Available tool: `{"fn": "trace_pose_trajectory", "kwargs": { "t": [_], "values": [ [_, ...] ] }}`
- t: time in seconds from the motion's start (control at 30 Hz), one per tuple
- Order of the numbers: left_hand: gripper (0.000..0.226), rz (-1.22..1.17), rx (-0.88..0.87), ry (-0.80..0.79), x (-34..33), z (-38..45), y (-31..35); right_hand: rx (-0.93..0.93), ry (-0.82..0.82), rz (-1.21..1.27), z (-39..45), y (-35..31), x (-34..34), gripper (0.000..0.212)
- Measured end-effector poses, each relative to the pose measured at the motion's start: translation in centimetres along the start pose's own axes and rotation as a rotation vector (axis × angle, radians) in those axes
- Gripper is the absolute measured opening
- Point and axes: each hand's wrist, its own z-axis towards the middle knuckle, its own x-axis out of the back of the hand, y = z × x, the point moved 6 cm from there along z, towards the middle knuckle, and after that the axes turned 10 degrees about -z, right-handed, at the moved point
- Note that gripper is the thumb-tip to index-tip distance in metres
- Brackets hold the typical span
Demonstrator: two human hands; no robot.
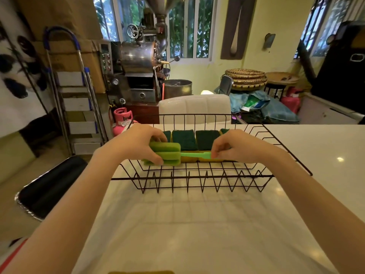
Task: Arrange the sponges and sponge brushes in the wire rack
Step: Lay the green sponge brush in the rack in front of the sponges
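Note:
A black wire rack [197,176] stands on the white table [197,224]. Inside it, along the far side, several yellow sponges with dark green scouring tops [184,139] lie in a row. I hold a green sponge brush [167,154] level over the rack, in front of that row. My left hand [138,144] grips its ribbed foam head; my right hand [235,147] pinches the end of its thin green handle. A yellowish sponge edge [141,272] shows at the bottom edge of the view.
A white padded chair [194,108] stands behind the table. A black stool seat [49,186] sits at the left, with a stepladder [77,99], a pink gas cylinder [122,120] and a metal roasting machine [142,64] beyond. Woven baskets [246,79] are at the back right.

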Motion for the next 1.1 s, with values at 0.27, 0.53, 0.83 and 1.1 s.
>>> {"fn": "trace_pose_trajectory", "kwargs": {
  "t": [0.27, 0.53, 0.83, 1.1],
  "values": [
    [0.056, 0.093, 0.072, -0.067, -1.8, 0.7, -1.1, -0.052, -0.194, -0.086, 0.1, -0.6, -1.9, 0.025],
    [0.055, 0.247, 0.113, -0.005, -1.7, 1.0, -1.3, -0.074, -0.241, -0.089, 0.0, -0.8, -2.4, 0.030],
    [0.061, 0.309, 0.132, -0.048, -2.4, 0.8, -1.2, -0.082, -0.207, -0.078, -0.3, -1.2, -2.1, 0.029],
    [0.055, 0.031, -0.020, 0.158, 0.9, -1.4, 1.6, -0.012, -0.046, 0.018, -2.2, -3.2, 0.4, 0.039]
  ]
}}
